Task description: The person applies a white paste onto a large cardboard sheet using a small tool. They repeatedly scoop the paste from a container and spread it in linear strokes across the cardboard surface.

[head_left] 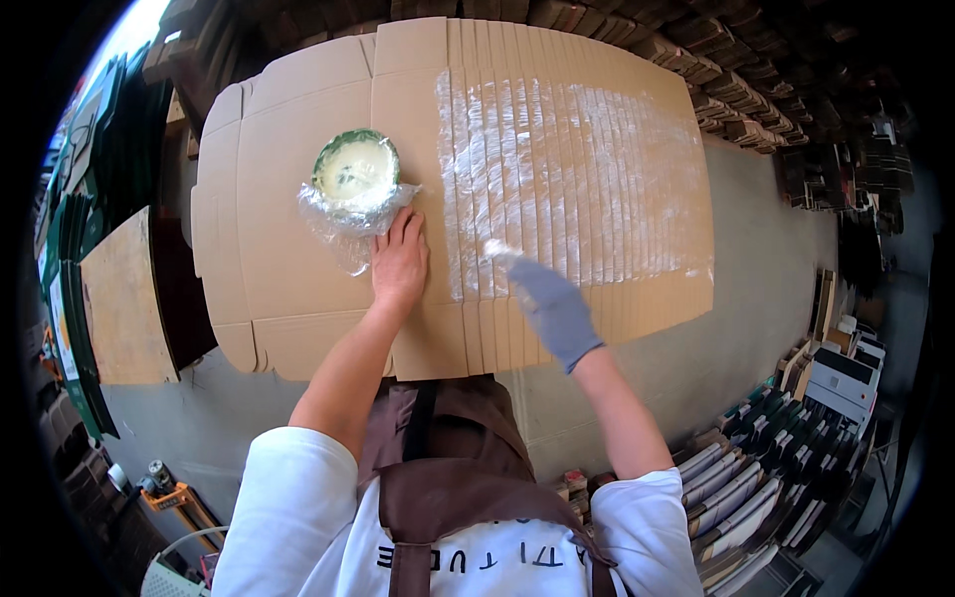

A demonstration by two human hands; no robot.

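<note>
My bare left hand (401, 257) lies on the cardboard with its fingers stretched out, fingertips against crumpled clear plastic film (343, 231). The film is bunched around the near side of a green-rimmed bowl (356, 171) of creamy white paste. My right hand (552, 308), in a grey glove, is closed and blurred by motion. A whitish lump (497, 251) shows at its fingertips, its kind unclear. Beneath that hand, overlapping cardboard sheets (587, 189) lie fanned in narrow strips, smeared with shiny white paste. A flat brown cardboard sheet (269, 269) supports the bowl.
Stacks of folded cardboard (736, 95) line the far right. At the lower right stand a row of upright boards (736, 497) and a grey-white machine (844, 383). A wooden panel (119, 298) leans at the left, near green sheets (75, 279). Orange equipment (179, 497) stands lower left.
</note>
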